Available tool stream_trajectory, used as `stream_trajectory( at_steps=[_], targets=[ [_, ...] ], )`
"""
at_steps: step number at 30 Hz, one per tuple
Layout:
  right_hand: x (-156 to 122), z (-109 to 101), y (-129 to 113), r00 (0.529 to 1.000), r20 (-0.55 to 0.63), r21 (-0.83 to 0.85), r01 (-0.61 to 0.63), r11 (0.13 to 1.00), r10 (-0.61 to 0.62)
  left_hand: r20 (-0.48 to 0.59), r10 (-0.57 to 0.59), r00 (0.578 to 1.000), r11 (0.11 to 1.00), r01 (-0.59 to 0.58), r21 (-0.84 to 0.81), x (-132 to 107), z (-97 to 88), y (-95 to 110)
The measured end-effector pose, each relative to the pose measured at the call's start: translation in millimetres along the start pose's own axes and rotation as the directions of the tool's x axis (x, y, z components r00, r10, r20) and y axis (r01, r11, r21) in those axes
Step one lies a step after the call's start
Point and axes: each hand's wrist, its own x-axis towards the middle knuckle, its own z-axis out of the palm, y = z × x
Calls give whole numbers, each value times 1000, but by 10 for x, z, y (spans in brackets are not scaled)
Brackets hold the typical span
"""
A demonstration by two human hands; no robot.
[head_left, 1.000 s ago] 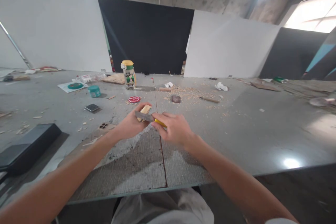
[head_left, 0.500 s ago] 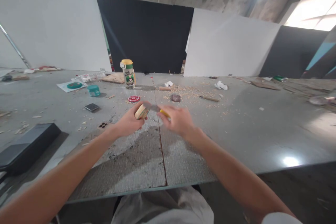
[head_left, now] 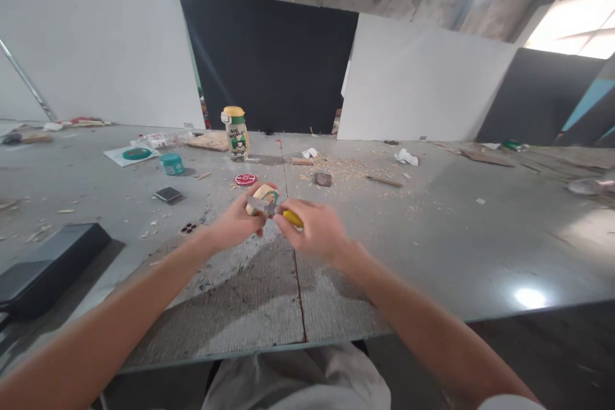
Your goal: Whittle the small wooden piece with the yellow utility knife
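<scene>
My left hand (head_left: 235, 225) is closed around a small pale wooden block (head_left: 265, 195) with a green mark on it, held above the grey table (head_left: 432, 250). My right hand (head_left: 314, 230) grips a yellow-handled knife (head_left: 292, 218). Its metal blade (head_left: 259, 206) lies across the near side of the block. Both hands meet over the seam in the middle of the table.
Behind the hands lie a red round tin (head_left: 245, 179), a green-and-yellow bottle (head_left: 236, 133), a teal jar (head_left: 172, 164), a small dark phone-like item (head_left: 168, 195) and wood shavings (head_left: 350, 170). A dark flat case (head_left: 43, 269) sits at the left edge. White and black panels stand behind.
The knife blade swept forward along the block and has come back onto its near side. The block turned in my left hand, showing a green mark.
</scene>
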Motion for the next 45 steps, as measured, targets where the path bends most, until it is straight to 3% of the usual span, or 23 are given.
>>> stream_trajectory(
  at_steps=[6,21,26,30,33,38,45],
  targets=[
    [-4,17,-44,1000,12,-71,17,997,-16,11,55,998,996,-55,68,-1,34,25],
    [-20,21,-69,1000,-27,-168,-1,986,-4,-6,208,978,944,-199,262,37,-41,-180],
    [42,-90,257,985,-121,-182,-141,973,120,-38,120,992,966,-108,236,-22,-35,-124],
    [77,-209,522,955,-179,-129,-260,957,236,-90,101,991,945,-68,320,-60,-23,-46],
    [72,-216,440,976,-142,-51,-176,983,167,-124,158,980,906,-94,412,-54,-29,-28],
    [37,-93,151,997,74,-127,22,992,-13,-125,229,965,875,-148,461,-11,-45,-109],
    [12,-22,117,992,123,-192,27,981,-3,-84,242,967,862,-175,477,16,-59,-195]
  ],
)
